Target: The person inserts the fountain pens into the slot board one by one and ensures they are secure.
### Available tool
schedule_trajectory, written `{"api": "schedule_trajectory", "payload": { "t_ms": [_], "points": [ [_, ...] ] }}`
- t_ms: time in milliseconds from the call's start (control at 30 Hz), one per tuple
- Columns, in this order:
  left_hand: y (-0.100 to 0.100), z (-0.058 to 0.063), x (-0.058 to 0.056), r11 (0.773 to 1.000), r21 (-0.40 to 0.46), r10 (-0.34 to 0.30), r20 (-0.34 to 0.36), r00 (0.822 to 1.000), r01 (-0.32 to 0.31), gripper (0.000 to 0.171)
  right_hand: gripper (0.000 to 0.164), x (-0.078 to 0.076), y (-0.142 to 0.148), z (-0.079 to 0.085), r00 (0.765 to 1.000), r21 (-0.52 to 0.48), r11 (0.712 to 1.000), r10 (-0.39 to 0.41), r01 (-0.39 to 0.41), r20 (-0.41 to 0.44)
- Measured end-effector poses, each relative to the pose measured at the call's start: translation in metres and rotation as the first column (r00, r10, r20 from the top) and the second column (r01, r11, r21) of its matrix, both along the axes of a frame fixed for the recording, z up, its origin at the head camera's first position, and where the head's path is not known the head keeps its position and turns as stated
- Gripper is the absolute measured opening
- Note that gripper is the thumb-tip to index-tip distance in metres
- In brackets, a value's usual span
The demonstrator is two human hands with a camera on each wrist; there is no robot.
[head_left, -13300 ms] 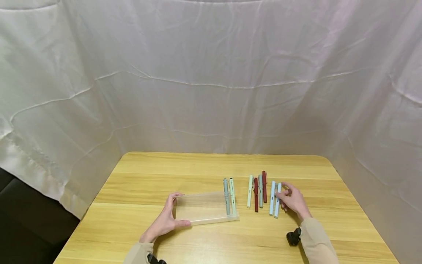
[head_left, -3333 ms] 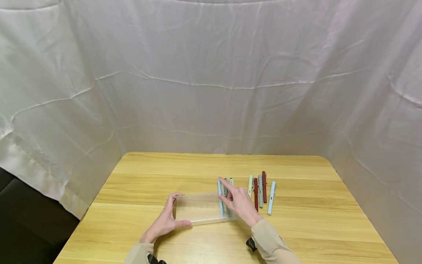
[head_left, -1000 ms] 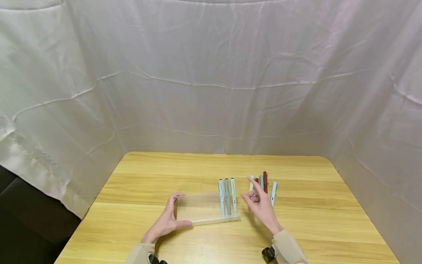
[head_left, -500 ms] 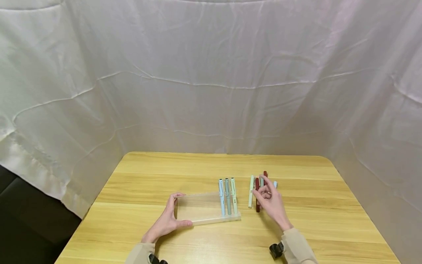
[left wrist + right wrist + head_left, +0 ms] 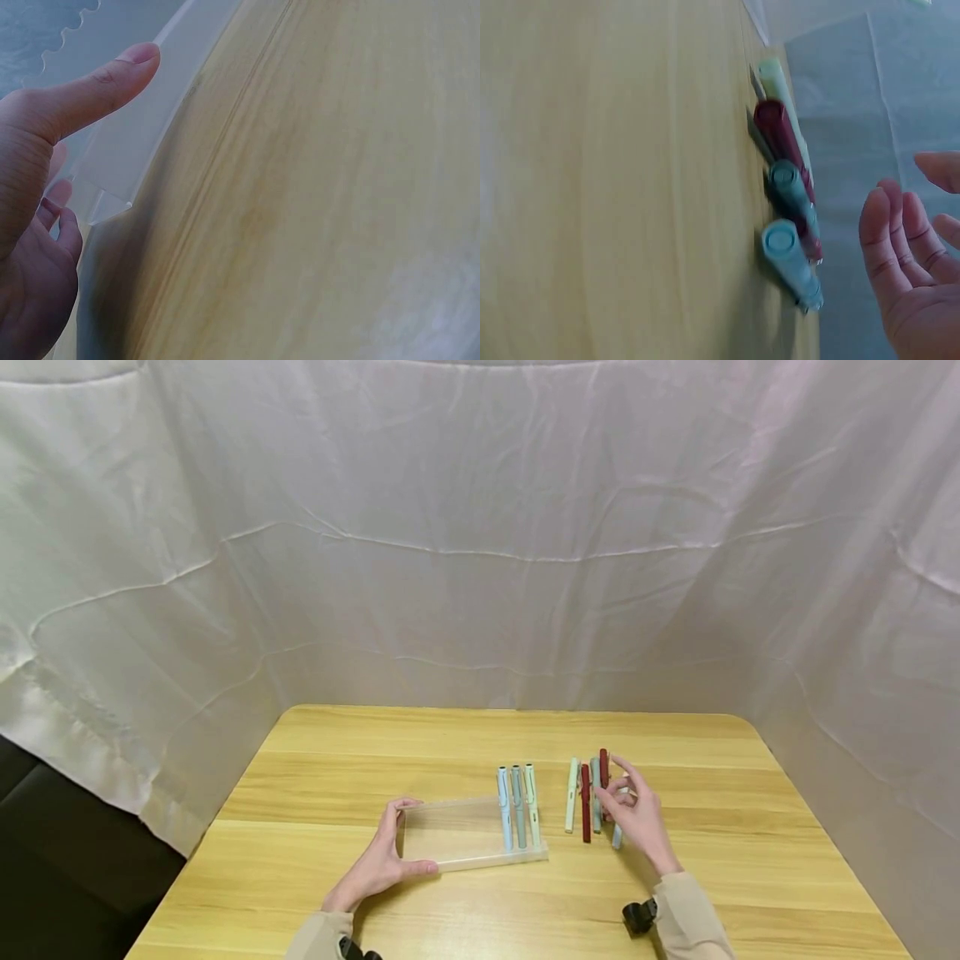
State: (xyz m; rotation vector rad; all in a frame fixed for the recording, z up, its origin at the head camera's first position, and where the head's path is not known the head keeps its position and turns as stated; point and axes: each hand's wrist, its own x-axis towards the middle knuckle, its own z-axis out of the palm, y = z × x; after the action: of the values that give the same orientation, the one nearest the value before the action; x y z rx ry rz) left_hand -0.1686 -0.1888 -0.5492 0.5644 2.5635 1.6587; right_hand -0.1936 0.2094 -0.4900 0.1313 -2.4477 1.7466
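In the head view my left hand [image 5: 378,860] grips the left end of a clear plastic pen tray [image 5: 453,835], thumb on its front edge. The left wrist view shows the tray's wavy, notched edge. At the tray's right end lie a light blue pen [image 5: 504,808], a grey-green pen [image 5: 518,810] and a pale green pen [image 5: 532,807], side by side. Over the loose pens hovers my right hand [image 5: 636,814], holding nothing, thumb and fingers apart. It partly covers a second light blue pen [image 5: 786,255], which lies on the table.
Left of the right hand lie another pale green pen [image 5: 572,795], a dark red pen [image 5: 586,806], a grey-green pen [image 5: 596,817] and another dark red pen [image 5: 603,767]. The wooden table [image 5: 480,918] is backed by a pale curtain [image 5: 480,610].
Over the longer span, one light blue pen has gone from the table into the tray. In the last second my right hand has moved right, across the loose pens. The left hand stays put.
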Motion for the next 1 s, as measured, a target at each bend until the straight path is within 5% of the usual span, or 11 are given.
{"api": "schedule_trajectory", "payload": {
  "t_ms": [233, 367, 733, 1000],
  "points": [
    [0.006, 0.026, 0.01, 1.0, 0.018, -0.004, 0.01, 1.0, 0.004, 0.094, 0.061, -0.014, 0.021, -0.029, 0.996, 0.043, 0.998, -0.055, 0.052, 0.064],
    [0.007, 0.03, 0.013, 1.0, 0.007, -0.007, 0.029, 1.0, 0.007, 0.094, 0.06, -0.016, 0.027, -0.033, 0.993, 0.087, 0.994, -0.076, 0.069, 0.086],
    [0.001, 0.003, 0.001, 1.0, -0.005, 0.015, 0.02, 1.0, -0.015, 0.097, 0.062, -0.024, 0.038, -0.038, 0.979, 0.258, 0.962, -0.131, 0.088, 0.156],
    [0.0, 0.0, 0.0, 1.0, -0.003, 0.005, 0.027, 1.0, -0.005, 0.097, 0.053, -0.029, 0.042, -0.039, 0.975, 0.279, 0.955, -0.148, 0.098, 0.165]
  ]
}}
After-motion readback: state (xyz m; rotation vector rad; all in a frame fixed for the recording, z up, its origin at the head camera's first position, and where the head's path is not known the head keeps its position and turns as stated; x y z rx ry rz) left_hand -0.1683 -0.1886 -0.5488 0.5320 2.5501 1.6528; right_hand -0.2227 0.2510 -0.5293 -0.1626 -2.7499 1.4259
